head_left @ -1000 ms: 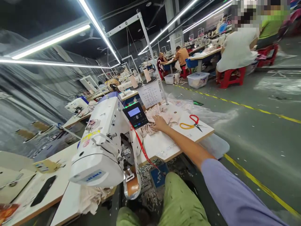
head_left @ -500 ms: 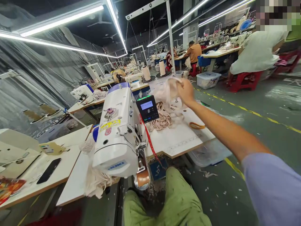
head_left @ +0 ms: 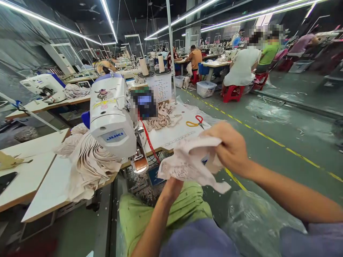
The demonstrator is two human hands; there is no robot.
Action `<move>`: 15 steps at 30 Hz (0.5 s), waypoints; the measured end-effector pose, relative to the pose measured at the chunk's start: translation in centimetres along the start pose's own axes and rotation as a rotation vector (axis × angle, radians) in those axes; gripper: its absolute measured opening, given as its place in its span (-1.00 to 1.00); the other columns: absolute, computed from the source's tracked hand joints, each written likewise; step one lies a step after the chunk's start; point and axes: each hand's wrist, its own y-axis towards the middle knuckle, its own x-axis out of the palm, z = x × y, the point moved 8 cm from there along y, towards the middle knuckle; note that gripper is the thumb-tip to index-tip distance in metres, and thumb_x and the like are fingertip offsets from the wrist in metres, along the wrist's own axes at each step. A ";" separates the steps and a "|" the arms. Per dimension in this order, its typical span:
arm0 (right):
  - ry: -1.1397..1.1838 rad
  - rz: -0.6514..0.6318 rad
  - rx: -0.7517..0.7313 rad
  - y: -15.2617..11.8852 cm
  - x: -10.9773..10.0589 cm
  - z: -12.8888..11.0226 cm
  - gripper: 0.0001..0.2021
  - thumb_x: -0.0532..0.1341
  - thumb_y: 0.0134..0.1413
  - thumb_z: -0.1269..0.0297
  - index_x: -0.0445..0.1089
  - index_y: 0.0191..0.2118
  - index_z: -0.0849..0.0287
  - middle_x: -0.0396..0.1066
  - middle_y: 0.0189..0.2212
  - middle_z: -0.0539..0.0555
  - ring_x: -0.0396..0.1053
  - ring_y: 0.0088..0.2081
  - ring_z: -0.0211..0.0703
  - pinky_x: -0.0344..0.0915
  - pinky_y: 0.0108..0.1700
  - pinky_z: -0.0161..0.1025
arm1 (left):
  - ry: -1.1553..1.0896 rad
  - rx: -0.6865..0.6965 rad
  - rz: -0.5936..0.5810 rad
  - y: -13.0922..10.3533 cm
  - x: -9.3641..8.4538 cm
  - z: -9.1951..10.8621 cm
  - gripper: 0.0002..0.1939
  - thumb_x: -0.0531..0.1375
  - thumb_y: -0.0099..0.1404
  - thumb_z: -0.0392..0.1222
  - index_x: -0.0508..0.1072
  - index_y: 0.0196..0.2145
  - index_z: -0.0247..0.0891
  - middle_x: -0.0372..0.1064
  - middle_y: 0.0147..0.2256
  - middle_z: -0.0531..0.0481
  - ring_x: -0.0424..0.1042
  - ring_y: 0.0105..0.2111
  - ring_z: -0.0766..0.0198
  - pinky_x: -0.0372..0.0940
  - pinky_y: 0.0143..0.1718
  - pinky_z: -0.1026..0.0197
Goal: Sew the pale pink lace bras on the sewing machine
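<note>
A pale pink fabric piece [head_left: 187,160] hangs between my hands, above my lap and in front of the table edge. My right hand [head_left: 232,146] is closed on its upper right part. Under its lower left side is my left hand [head_left: 173,189], with the fingers mostly hidden behind the cloth. To the left stands a white sewing machine [head_left: 112,117] with a lit needle area. Beside its dark control panel [head_left: 144,103] lies a heap of pale strips [head_left: 162,116]. Scissors with red and yellow handles [head_left: 195,122] rest on the white tabletop [head_left: 174,137].
A stack of pale fabric [head_left: 92,164] hangs over the table edge left of the machine. Thread cones [head_left: 161,63] stand behind it. A clear plastic bag [head_left: 257,210] lies on the floor at right. Seated people and a storage bin [head_left: 206,88] are farther back.
My right hand has come back from the far side of the table with the fabric, now over my lap. My left hand has come into view. The scissors are now uncovered, and the view has turned right.
</note>
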 end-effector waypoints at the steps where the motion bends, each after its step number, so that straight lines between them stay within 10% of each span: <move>1: -0.008 -0.046 -0.031 -2.0 0.8 -0.2 -0.73 0.02 0.35 0.34 0.48 -0.11 0.01 0.48 -0.36 0.04 0.41 -0.32 -0.13 0.33 -0.26 -0.18 | -0.036 -0.038 -0.024 0.1 0.7 -1.2 -0.02 0.26 -0.22 0.56 0.50 -0.05 -0.30 0.44 0.05 -0.25 0.34 0.14 -0.16 0.24 0.12 -0.07; 4: 0.009 -0.224 -0.084 -6.8 2.4 0.0 -0.71 0.02 0.32 0.37 0.48 -0.09 0.04 0.47 -0.41 0.07 0.40 -0.38 -0.15 0.29 -0.34 -0.22 | -0.087 -0.076 0.006 -0.6 -1.4 -3.5 -0.16 0.29 -0.12 0.46 0.50 -0.12 -0.32 0.49 -0.03 -0.23 0.44 0.02 -0.10 0.30 0.02 -0.03; 10: 0.272 -1.040 0.144 -13.4 8.8 3.8 -0.78 0.24 0.18 0.08 0.53 -0.20 0.07 0.50 -0.38 0.05 0.46 -0.38 -0.14 0.31 -0.37 -0.27 | 0.194 -0.221 0.243 -3.1 -12.5 -4.7 -0.38 0.44 -0.28 0.28 0.47 -0.47 -0.34 0.40 -0.51 0.01 0.32 -0.47 0.26 0.23 -0.35 0.23; 15: 0.176 -0.469 0.572 -2.0 18.3 14.1 -0.39 0.37 0.01 0.16 0.30 0.19 0.19 0.32 0.16 0.27 0.29 0.18 0.11 0.21 0.20 -0.03 | 0.359 -0.239 0.221 -4.6 -15.2 -6.7 -0.32 0.38 -0.27 0.41 0.19 -0.63 -0.22 0.04 -0.63 0.19 0.05 -0.54 0.39 0.06 -0.43 0.28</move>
